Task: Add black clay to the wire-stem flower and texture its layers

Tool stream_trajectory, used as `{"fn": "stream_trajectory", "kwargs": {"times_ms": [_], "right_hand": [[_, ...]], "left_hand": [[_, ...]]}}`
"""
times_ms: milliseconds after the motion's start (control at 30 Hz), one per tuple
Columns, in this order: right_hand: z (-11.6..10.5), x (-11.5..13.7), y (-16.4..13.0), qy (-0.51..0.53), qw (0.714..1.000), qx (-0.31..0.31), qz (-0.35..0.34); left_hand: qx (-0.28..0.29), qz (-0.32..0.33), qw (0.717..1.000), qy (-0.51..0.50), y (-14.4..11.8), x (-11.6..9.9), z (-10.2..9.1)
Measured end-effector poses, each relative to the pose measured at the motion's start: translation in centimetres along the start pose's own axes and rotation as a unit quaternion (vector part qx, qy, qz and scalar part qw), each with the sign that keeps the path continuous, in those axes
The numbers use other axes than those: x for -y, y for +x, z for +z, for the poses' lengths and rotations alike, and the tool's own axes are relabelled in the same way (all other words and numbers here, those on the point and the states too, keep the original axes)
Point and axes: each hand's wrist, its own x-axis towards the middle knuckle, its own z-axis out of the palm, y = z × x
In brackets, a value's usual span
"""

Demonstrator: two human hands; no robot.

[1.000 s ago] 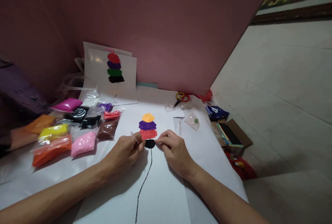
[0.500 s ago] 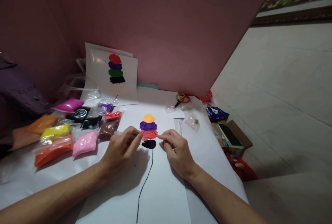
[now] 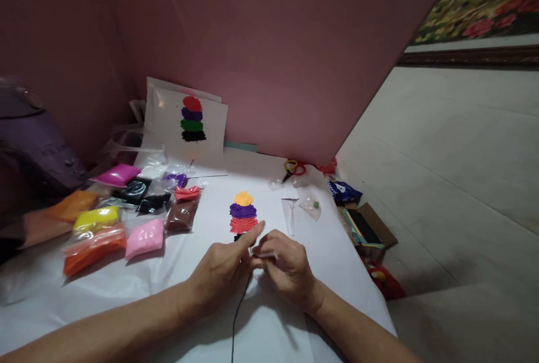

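The left hand (image 3: 223, 270) and right hand (image 3: 286, 265) meet over the black clay (image 3: 238, 237), hiding most of it and whatever the fingers pinch, while the black line (image 3: 238, 318) runs off the bottom edge and both forearms are cut off there.

Both forearms are bare up to the frame's edge near the white paper (image 3: 269, 318). The left hand (image 3: 221, 273) and right hand (image 3: 286, 265) seem ringless, though they look small here.

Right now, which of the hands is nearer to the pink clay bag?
Left. The left hand lies right of the pink clay bag, with bare sheet between; the right hand sits farther right, beyond the left.
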Motion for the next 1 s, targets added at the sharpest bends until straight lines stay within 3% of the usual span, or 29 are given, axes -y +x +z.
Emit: {"fn": "stream_trajectory", "kwargs": {"times_ms": [100, 233, 367, 767, 1000], "right_hand": [[0.1, -0.6, 0.4, -0.014, 0.99, -0.078, 0.114], [0.6, -1.6, 1.1, 0.018, 0.965, -0.106, 0.239], [1.4, -1.8, 1.4, 0.066, 0.951, -0.095, 0.288], [1.9, -1.6, 1.7, -0.008, 0.953, -0.079, 0.294], [2.1, -1.1, 2.0, -0.087, 0.967, -0.075, 0.229]], "left_hand": [[-0.062, 0.086, 0.993, 0.06, 0.0, -0.5, 0.1], [0.053, 0.218, 0.969, 0.099, 0.1, -1.0, 0.5], [0.133, 0.222, 0.956, 0.139, 0.1, -0.7, 1.0], [0.183, 0.203, 0.949, 0.159, 0.0, -0.4, 1.7], [0.186, 0.2, 0.95, 0.149, 0.0, -0.4, 1.7]]}}
